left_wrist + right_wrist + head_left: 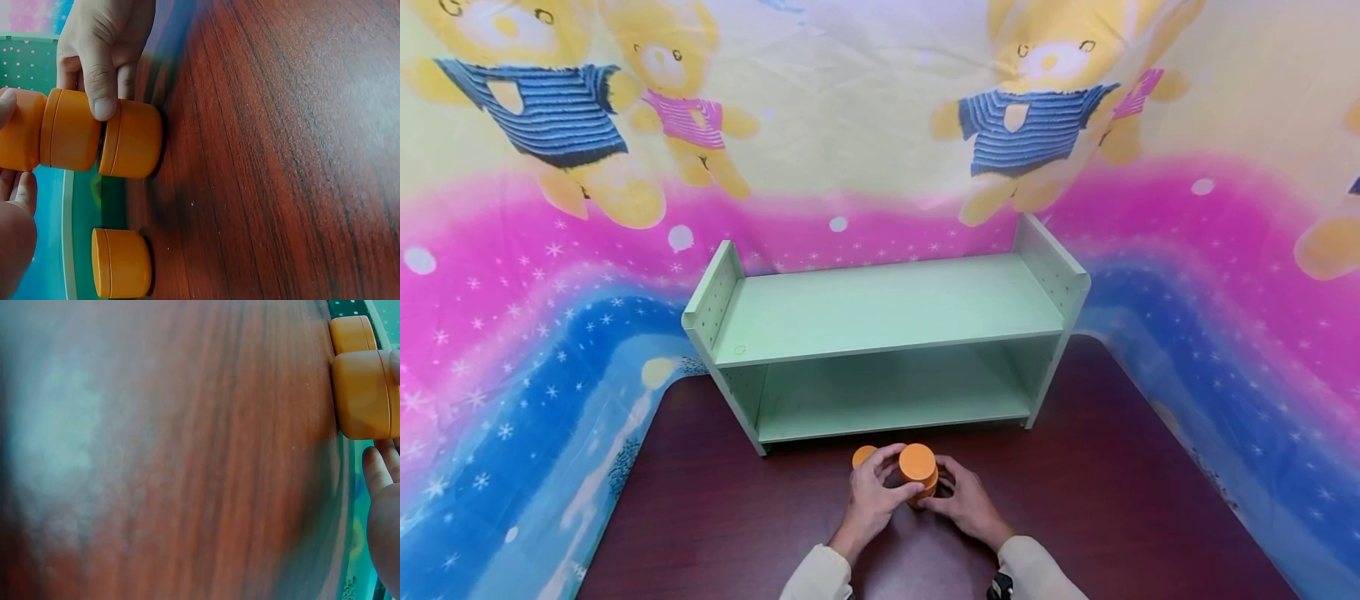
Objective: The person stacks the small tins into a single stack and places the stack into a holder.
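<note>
Pale sleeves [818, 575] framed likely stacking: left hand [871, 498] gripped the top jar [917, 463]; right hand [972, 504], partly hidden, seemingly pinched the middle jar [72, 134]; next called for careful squaring.

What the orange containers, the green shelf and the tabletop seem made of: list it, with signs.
Orange containers: probably plastic, smooth and satiny, from the soft sheen and rounded edges.
Green shelf: painted wood or metal, unclear which; the even, pale coat shows no grain.
Tabletop: wood or wood-look laminate, glossy, from the streaked dark grain and bright reflection.
</note>
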The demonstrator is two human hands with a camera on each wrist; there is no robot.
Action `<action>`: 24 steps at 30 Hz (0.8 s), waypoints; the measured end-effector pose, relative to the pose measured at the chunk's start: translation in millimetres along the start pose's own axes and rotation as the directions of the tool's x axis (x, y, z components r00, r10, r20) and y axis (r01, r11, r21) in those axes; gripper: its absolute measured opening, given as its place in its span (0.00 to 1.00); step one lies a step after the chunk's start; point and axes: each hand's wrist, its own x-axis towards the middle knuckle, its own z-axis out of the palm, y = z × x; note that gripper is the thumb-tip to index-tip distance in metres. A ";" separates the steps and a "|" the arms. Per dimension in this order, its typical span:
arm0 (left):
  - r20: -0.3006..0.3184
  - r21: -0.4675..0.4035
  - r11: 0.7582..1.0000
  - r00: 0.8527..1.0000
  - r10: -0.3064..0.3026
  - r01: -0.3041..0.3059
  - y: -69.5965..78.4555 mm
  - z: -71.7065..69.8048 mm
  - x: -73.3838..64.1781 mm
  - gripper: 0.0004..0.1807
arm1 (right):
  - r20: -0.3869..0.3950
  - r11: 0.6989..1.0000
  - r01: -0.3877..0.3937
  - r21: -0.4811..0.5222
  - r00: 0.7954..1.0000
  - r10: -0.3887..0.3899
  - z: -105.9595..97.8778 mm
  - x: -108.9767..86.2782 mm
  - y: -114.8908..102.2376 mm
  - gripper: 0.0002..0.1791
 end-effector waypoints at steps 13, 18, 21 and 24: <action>0.014 0.034 0.999 1.000 0.024 -0.025 -3.4 3.6 -0.2 0.33 | -0.002 0.996 0.002 0.088 1.000 -0.002 0.5 -1.4 -0.5 0.34; 0.007 0.058 0.998 1.000 0.015 -0.015 -0.4 6.3 0.3 0.33 | -0.007 0.999 0.008 0.052 1.000 -0.008 0.4 -1.5 -0.4 0.34; 0.009 0.049 0.999 1.000 0.018 -0.019 -2.8 6.0 0.9 0.33 | -0.007 0.999 0.017 0.036 1.000 -0.016 0.7 -1.1 -0.5 0.34; 0.011 0.033 0.999 1.000 0.025 -0.025 -1.6 5.6 0.7 0.33 | -0.004 1.000 0.016 0.026 1.000 -0.016 0.7 -0.7 -0.5 0.35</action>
